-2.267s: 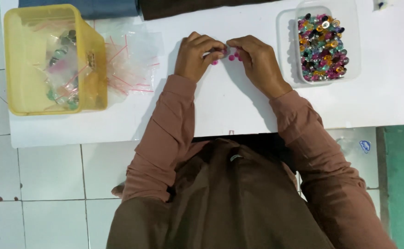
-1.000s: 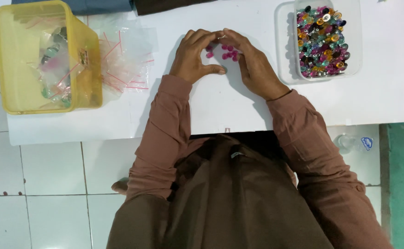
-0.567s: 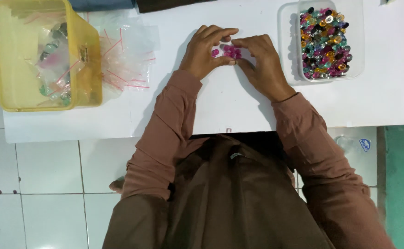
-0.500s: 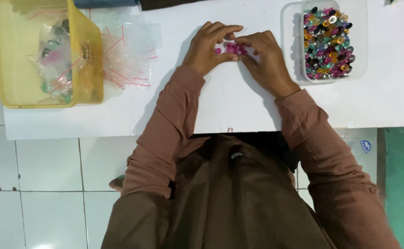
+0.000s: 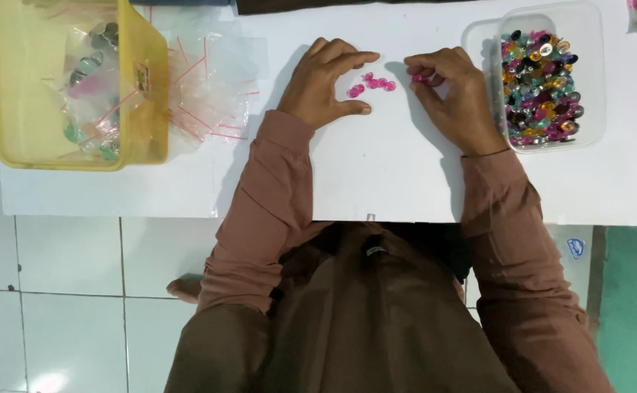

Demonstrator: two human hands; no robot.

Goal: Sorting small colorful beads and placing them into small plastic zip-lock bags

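Note:
Several small pink gems (image 5: 371, 84) lie in a loose row on the white table (image 5: 376, 175) between my hands. My left hand (image 5: 323, 84) rests on the table just left of them, fingers spread and curved over the gems, holding nothing. To the right of the row, my right hand (image 5: 455, 94) has its fingers curled, and its fingertips pinch one pink gem (image 5: 417, 77). A clear plastic tub (image 5: 545, 80) full of mixed coloured gems stands right beside that hand.
A yellow basket (image 5: 78, 80) holding filled small bags stands at the far left. Next to it lies a heap of clear zip bags with red strips (image 5: 213, 80). The table's near edge runs above my lap, over white floor tiles.
My hands were pressed together over the pink gems. They have drawn apart, leaving the gems in a row on the table, with one gem at my right fingertips.

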